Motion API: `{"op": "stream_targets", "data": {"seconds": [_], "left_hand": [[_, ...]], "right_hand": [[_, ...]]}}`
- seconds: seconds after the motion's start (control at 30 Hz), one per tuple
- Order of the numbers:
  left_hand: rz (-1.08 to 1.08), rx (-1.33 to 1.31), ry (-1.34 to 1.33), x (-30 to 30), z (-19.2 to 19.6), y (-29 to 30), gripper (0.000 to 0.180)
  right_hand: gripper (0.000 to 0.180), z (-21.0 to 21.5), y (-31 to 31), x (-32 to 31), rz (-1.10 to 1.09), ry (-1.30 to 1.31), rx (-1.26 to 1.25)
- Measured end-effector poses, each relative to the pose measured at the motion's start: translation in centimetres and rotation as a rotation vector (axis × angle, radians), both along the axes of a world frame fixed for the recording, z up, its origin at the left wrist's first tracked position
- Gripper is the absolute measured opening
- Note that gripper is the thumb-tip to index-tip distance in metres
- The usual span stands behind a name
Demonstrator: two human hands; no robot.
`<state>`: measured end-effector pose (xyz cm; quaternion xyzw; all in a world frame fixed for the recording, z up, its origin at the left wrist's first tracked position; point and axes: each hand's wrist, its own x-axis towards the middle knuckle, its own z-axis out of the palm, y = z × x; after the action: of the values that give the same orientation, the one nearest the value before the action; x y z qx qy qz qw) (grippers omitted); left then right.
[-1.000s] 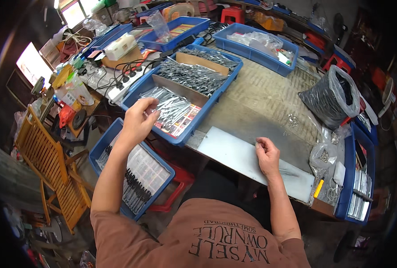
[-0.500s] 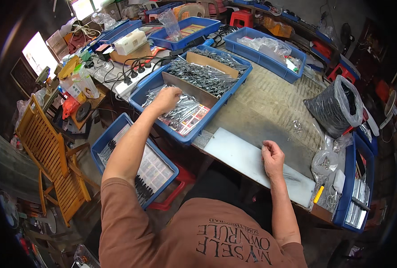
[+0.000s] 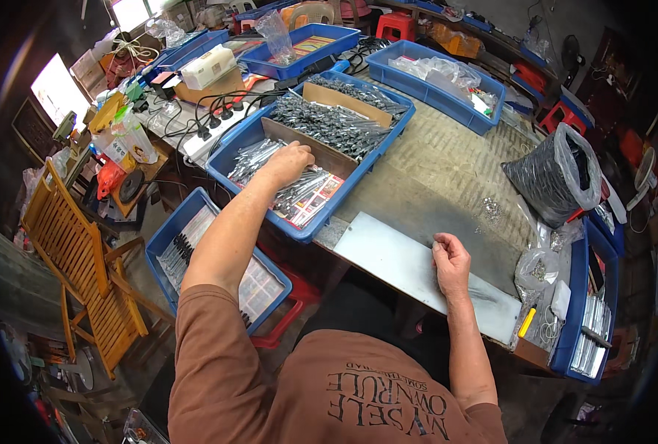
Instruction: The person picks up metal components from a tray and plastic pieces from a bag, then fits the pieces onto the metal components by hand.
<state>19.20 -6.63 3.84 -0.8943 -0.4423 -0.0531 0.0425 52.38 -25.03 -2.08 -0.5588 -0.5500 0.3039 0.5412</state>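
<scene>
Head view: divided blue plastic tray [image 3: 299, 231], just before twelve o'clock, bearing slim metal rods [image 3: 251, 157].
Brown board dividers [image 3: 333, 153] separate silvery rods from heaped dark-and-silver pieces [image 3: 329, 126]. Left hand [image 3: 290, 163], eleven o'clock, fingers curled down over rods; grip hidden. Right hand [image 3: 452, 259], near four, well apart, loosely curled over smooth pale rectangular plate [image 3: 384, 253]; whether it holds anything cannot be told.

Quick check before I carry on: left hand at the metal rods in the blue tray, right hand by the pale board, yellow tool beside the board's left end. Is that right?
Not quite: the head view shows the yellow tool beside the pale board's right end. The left hand is at the metal rods in the blue tray, the right hand by the board.
</scene>
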Motion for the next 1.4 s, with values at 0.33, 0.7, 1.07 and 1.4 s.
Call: {"op": "stream_targets", "data": {"seconds": [0.33, 0.7, 1.07, 1.4], "left_hand": [[0.060, 0.018, -0.638, 0.7, 2.9, -3.4, 0.007], [-0.172, -0.281, -0.861, 8.1, 4.2, -13.7, 0.013], [-0.380, -0.340, -0.854, 14.1, 2.5, -17.1, 0.011], [-0.222, -0.673, -0.895, 15.2, 2.1, -18.5, 0.013]], "right_hand": [[0.014, 0.6, -0.2, -0.2, -0.029, 0.064, -0.044], [0.015, 1.2, -0.6, -0.6, -0.022, 0.008, 0.006], [0.015, 6.7, -3.2, -1.8, 0.134, -0.192, 0.173], [0.017, 6.1, -5.4, 0.4, 0.134, -0.275, 0.132]]}}
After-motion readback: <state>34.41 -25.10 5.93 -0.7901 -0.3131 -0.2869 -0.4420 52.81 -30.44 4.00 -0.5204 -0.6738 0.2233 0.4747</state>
